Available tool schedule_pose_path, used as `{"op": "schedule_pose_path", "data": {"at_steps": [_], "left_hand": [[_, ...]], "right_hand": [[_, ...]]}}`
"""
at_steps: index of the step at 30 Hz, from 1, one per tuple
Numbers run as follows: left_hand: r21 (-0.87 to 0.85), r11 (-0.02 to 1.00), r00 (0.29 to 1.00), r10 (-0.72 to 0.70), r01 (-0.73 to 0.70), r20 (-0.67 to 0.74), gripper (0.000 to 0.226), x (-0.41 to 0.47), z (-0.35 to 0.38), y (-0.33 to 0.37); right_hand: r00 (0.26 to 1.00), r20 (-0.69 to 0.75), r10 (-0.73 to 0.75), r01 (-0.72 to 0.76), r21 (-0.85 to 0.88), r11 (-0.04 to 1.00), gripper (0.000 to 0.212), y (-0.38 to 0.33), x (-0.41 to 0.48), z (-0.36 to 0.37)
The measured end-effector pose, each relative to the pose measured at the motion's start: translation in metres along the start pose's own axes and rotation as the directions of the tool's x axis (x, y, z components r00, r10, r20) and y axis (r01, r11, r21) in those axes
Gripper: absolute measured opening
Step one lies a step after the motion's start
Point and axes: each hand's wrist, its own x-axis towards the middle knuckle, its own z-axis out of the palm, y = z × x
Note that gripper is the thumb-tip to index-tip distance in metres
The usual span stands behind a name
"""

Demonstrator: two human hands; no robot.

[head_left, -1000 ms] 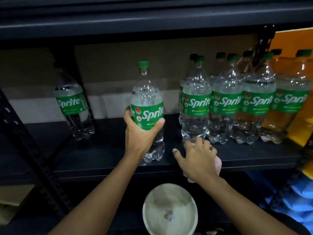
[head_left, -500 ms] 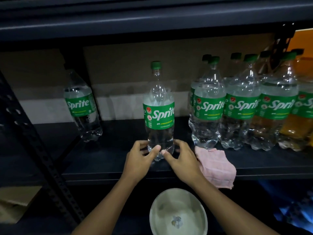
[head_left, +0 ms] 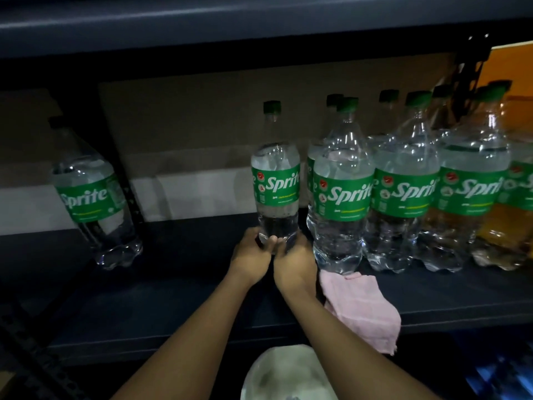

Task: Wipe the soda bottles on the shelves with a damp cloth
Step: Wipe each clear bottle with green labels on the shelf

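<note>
Soda bottle [head_left: 275, 194], green-capped and labelled Sprite, stands upright between our two hands; our left hand [head_left: 250, 256] curls round its base from the left, and our right hand [head_left: 294, 262] curls round it from the right, the thumbs meeting at the front; whether the base rests on the dark shelf [head_left: 173, 298] or is just off it we cannot tell, since our fingers hide it. Just right of our right wrist a pink cloth [head_left: 360, 307] lies crumpled on the shelf, free of both hands; one corner hangs over the front edge. Beyond the cloth, right of our right hand, a row of Sprite bottles [head_left: 403, 197] stands close-packed; the nearest one [head_left: 341, 197] is just beside the bottle we hold; the farthest look amber. Well to the left of our left hand a lone bottle [head_left: 92, 197] stands apart. Below our forearms sits a pale bowl [head_left: 288, 373], partly cut off by the lower edge.
</note>
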Motion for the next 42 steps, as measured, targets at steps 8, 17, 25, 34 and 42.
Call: {"op": "schedule_pose_path", "data": {"at_steps": [8, 17, 25, 34, 42], "left_hand": [[0.003, 1.000, 0.999, -0.011, 0.011, 0.036, 0.043, 0.013, 0.009, 0.009], [0.029, 1.000, 1.000, -0.013, 0.012, 0.027, 0.043, 0.017, 0.013, 0.015], [0.054, 0.998, 0.999, -0.025, 0.024, 0.033, 0.044, 0.020, 0.015, 0.021], [0.048, 0.998, 0.997, -0.045, 0.042, 0.064, 0.056, 0.017, 0.011, 0.022], [-0.074, 0.997, 0.984, 0.023, -0.037, -0.177, 0.026, -0.044, -0.065, -0.020]], "right_hand": [[0.999, -0.024, -0.021, 0.018, -0.114, 0.993, 0.040, -0.001, 0.010, 0.000], [1.000, 0.002, -0.009, 0.009, -0.185, 0.983, 0.050, -0.005, 0.012, 0.000], [1.000, 0.016, -0.005, 0.008, -0.192, 0.981, 0.038, -0.002, 0.010, -0.001], [1.000, 0.019, -0.019, 0.022, -0.140, 0.990, 0.035, -0.009, -0.006, -0.005], [0.950, 0.252, -0.185, 0.177, 0.054, 0.983, 0.025, -0.037, -0.047, 0.010]]}}
